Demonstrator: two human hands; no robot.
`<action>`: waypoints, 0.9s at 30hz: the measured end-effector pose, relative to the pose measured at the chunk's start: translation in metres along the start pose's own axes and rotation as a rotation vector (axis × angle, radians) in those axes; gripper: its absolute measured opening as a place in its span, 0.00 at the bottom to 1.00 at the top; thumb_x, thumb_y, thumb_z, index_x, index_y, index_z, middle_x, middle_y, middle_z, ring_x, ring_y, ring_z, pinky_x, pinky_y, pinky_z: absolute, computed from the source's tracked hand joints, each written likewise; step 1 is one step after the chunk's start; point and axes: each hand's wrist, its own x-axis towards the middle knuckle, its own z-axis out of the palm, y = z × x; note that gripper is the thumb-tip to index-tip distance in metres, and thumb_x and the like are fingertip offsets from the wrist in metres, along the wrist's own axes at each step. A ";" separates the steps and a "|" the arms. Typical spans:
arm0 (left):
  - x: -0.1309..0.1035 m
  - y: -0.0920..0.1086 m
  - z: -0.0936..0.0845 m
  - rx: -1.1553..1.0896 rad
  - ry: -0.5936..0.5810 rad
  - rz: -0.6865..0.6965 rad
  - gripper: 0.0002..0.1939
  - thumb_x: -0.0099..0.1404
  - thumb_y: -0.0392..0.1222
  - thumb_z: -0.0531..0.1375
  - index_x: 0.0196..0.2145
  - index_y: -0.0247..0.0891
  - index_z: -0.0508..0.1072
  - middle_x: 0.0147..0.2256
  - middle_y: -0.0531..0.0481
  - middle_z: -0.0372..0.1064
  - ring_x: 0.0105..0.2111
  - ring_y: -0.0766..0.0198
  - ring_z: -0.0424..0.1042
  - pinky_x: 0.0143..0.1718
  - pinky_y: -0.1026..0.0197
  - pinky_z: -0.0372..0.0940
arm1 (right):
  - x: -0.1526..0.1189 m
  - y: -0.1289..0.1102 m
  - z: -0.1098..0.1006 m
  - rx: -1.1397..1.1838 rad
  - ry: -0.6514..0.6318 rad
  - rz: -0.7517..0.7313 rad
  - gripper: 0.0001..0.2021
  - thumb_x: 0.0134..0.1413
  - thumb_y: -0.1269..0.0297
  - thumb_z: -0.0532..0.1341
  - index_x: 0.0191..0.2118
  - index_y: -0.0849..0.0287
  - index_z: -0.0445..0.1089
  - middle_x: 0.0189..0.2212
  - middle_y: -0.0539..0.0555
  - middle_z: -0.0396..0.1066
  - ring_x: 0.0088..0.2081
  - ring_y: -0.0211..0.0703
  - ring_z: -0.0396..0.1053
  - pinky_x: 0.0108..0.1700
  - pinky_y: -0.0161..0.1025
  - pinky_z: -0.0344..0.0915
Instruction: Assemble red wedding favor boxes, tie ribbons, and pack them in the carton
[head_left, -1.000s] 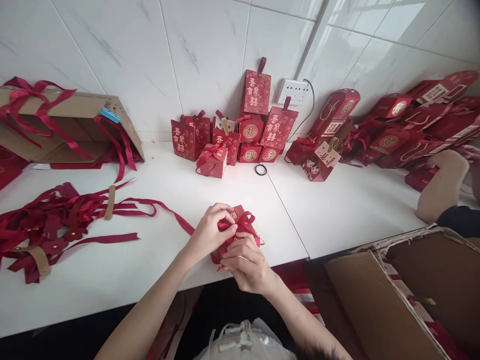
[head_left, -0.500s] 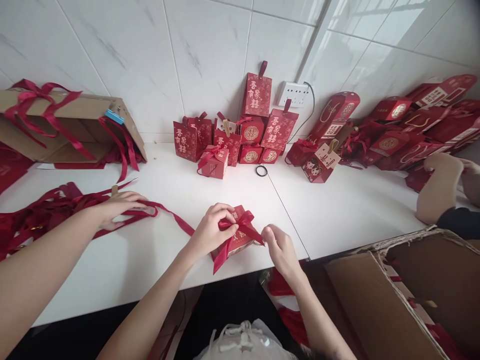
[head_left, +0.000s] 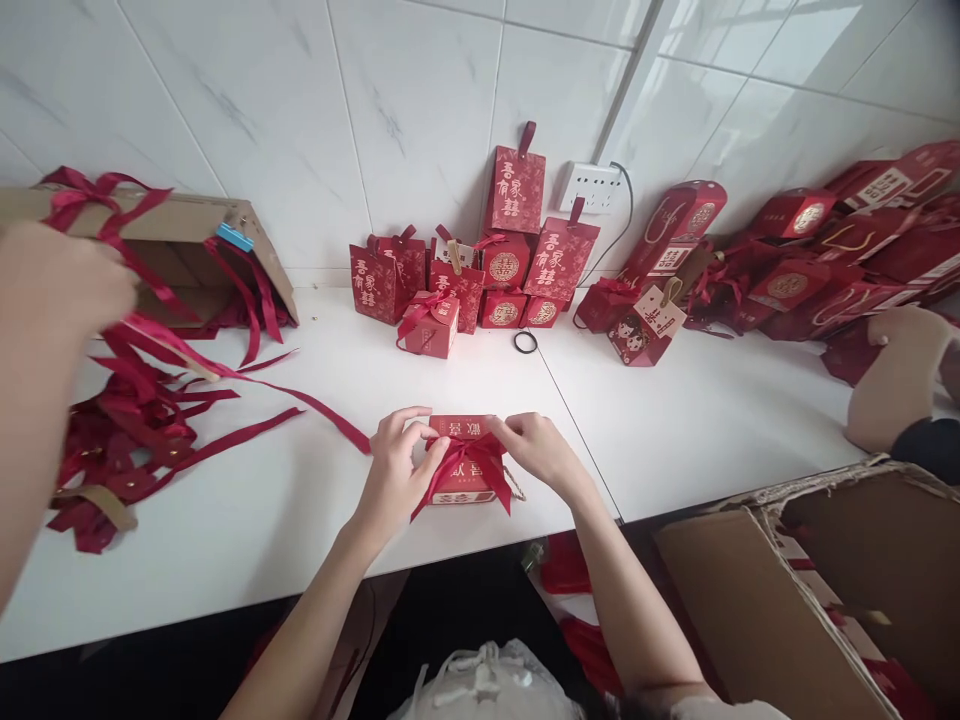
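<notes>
A small red gift box (head_left: 457, 489) with gold lettering lies on the white table in front of me. A dark red ribbon bow (head_left: 466, 455) is tied across it, tails hanging toward me. My left hand (head_left: 397, 465) is closed at the bow's left side, thumb and forefinger pinched by the loop. On the other side my right hand (head_left: 540, 455) pinches near the right loop, at the box's upper right corner. What exactly lies between the fingertips is partly hidden. A twisted cord handle (head_left: 515, 484) shows at the box's right end.
At left, another person's blurred hand (head_left: 64, 280) holds red ribbons above a ribbon pile (head_left: 127, 440). An open cardboard box (head_left: 281, 265) lies behind. Red gift boxes (head_left: 454, 300) and a black ring (head_left: 525, 342) stand ahead. Another person's arm (head_left: 892, 375) and a carton (head_left: 720, 580) are right.
The gift box has turned square to me. My right hand has gone from the ribbon tail up to the bow's side. The other person's left-side hand has lifted ribbons up and left.
</notes>
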 end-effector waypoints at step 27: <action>-0.019 0.005 0.018 -0.531 -0.003 -0.480 0.18 0.62 0.52 0.54 0.21 0.40 0.54 0.21 0.57 0.53 0.21 0.69 0.57 0.22 0.67 0.56 | -0.001 0.055 0.034 0.820 -0.034 0.079 0.24 0.48 0.40 0.59 0.21 0.58 0.57 0.19 0.46 0.57 0.22 0.35 0.58 0.27 0.35 0.61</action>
